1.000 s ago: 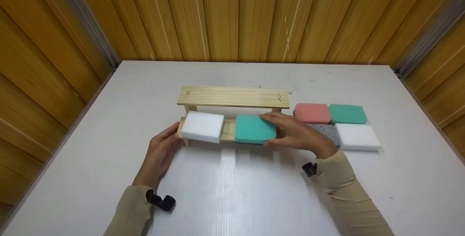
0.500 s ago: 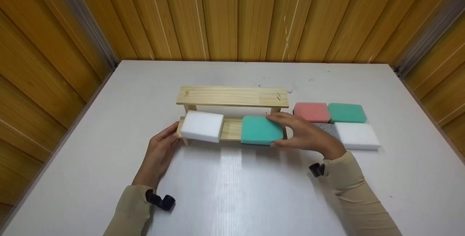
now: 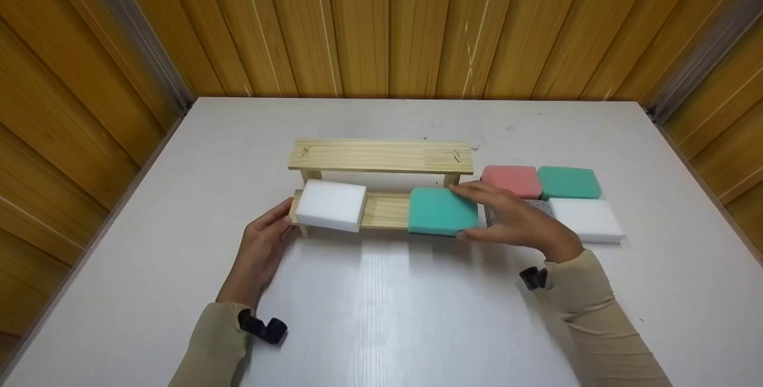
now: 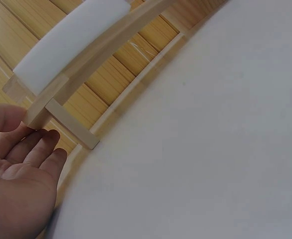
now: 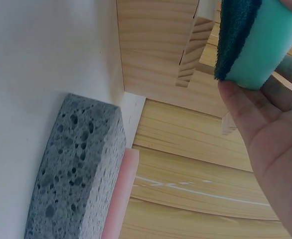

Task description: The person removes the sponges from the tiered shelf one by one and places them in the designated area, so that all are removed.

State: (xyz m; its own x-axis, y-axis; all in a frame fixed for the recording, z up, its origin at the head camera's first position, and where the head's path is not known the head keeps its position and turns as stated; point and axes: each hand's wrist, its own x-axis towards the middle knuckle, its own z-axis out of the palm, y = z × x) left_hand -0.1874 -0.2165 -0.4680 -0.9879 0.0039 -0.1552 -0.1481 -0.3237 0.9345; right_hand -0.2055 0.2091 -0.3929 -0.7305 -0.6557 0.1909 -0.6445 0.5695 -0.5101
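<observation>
A two-tier wooden rack (image 3: pixel 381 157) stands on the white table. My left hand (image 3: pixel 262 247) pinches the left end of its lower shelf (image 3: pixel 384 211), thumb above and fingers beneath in the left wrist view. Near that end a white melamine sponge (image 3: pixel 331 203) lies on the shelf, slightly skewed. At the shelf's right end, my right hand (image 3: pixel 515 220) grips a green scouring sponge (image 3: pixel 442 211) by its right side, thumb at the front and fingers behind. Its dark scouring layer faces down, as the right wrist view shows, close over the shelf.
Right of the rack, a pink sponge (image 3: pixel 512 181) and another green sponge (image 3: pixel 569 182) lie behind a white sponge (image 3: pixel 587 220) and a grey porous sponge (image 5: pixel 76 169). The right hand partly covers the grey one in the head view. Wood-panel walls (image 3: pixel 387 29) surround the table.
My right hand has moved the green sponge rightward along the lower shelf, away from the white one, to the right end. The left hand stays in place.
</observation>
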